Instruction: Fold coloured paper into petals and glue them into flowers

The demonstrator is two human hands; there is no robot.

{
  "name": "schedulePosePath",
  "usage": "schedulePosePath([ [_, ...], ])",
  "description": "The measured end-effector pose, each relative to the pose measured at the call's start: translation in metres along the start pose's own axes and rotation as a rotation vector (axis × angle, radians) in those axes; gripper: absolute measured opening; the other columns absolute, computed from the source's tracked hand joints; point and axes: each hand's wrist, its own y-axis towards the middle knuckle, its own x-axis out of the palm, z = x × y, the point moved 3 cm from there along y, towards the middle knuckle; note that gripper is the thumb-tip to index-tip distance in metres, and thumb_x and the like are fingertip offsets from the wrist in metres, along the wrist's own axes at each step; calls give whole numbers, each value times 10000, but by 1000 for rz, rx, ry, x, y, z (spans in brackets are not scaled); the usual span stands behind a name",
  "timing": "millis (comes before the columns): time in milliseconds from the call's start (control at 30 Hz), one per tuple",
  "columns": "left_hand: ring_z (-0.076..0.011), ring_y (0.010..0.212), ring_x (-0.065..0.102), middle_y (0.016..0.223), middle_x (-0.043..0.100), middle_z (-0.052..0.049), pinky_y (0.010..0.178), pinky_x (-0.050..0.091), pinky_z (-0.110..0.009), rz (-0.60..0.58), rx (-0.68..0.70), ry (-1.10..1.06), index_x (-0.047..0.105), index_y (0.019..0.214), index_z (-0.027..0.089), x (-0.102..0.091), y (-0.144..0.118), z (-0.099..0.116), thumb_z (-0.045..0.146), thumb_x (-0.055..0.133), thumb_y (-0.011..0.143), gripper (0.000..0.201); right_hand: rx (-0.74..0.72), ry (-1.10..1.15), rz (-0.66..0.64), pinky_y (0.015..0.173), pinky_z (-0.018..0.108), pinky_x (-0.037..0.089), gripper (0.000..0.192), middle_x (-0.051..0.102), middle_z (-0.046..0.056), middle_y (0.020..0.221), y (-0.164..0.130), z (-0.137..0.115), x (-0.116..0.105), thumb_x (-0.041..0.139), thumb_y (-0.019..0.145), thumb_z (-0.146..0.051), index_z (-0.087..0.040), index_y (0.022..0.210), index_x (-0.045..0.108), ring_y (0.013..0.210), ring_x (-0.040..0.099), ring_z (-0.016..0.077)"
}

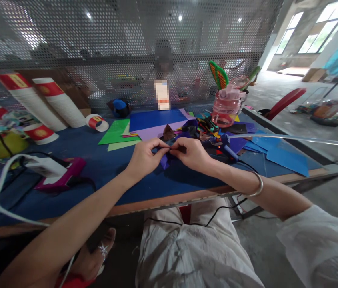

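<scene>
My left hand (145,157) and my right hand (195,155) meet above the near half of the table, thumbs and index fingers pinched with the tips almost touching. Between them is a small dark piece, mostly covered by the fingers. A purple scrap of paper (164,161) shows just under my left fingertips; whether it joins the pinched piece I cannot tell. Right of my right hand lies a blue glue gun (225,145) with a small red light. Brown and dark purple folded paper pieces (169,132) lie just beyond my fingers.
Blue sheets (157,120) and green sheets (116,131) lie behind the hands. Stacked paper cups (61,105) and a magenta power strip (63,176) stand left. A pink water jug (225,107) is back right, before a perforated metal screen (121,52). Blue paper (289,156) lies right.
</scene>
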Motion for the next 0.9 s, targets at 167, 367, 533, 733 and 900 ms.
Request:
schedulePosePath([
  [167, -211, 784, 698, 841, 766, -62, 650, 516, -291, 31, 100, 110, 739, 818, 218, -1, 0, 3, 264, 656, 867, 107, -24, -5, -20, 672, 252, 466, 130, 741, 34, 799, 0, 2, -1, 618, 857, -143, -159, 855, 748, 705, 633, 139],
  [367, -179, 705, 663, 809, 754, -39, 658, 502, -287, -15, 103, 127, 726, 811, 211, 0, -1, 5, 204, 648, 825, 79, -45, -77, -28, 663, 255, 447, 84, 696, 22, 757, 0, 0, 0, 631, 811, -120, -171, 791, 695, 684, 602, 137],
  [533, -164, 690, 634, 748, 702, -17, 688, 494, -275, 22, 182, 184, 669, 739, 204, 2, -4, 9, 160, 622, 806, 93, -74, -133, -28, 638, 257, 403, 69, 639, 12, 721, -2, -2, 0, 637, 792, -123, -178, 751, 632, 657, 552, 132],
  [733, -175, 715, 626, 743, 646, -28, 682, 476, -284, 79, 300, 360, 605, 729, 207, 8, -13, 15, 139, 548, 866, 164, -135, -167, -24, 623, 258, 375, 107, 597, 12, 727, -6, -6, -1, 583, 821, -125, -196, 741, 569, 650, 507, 129],
  [900, -188, 682, 605, 713, 596, -48, 628, 448, -302, 75, 367, 465, 568, 687, 211, 14, -19, 19, 167, 526, 916, 237, -162, -187, 20, 619, 264, 376, 139, 599, 26, 749, -10, -11, -1, 545, 852, -127, -203, 736, 557, 656, 498, 134],
])
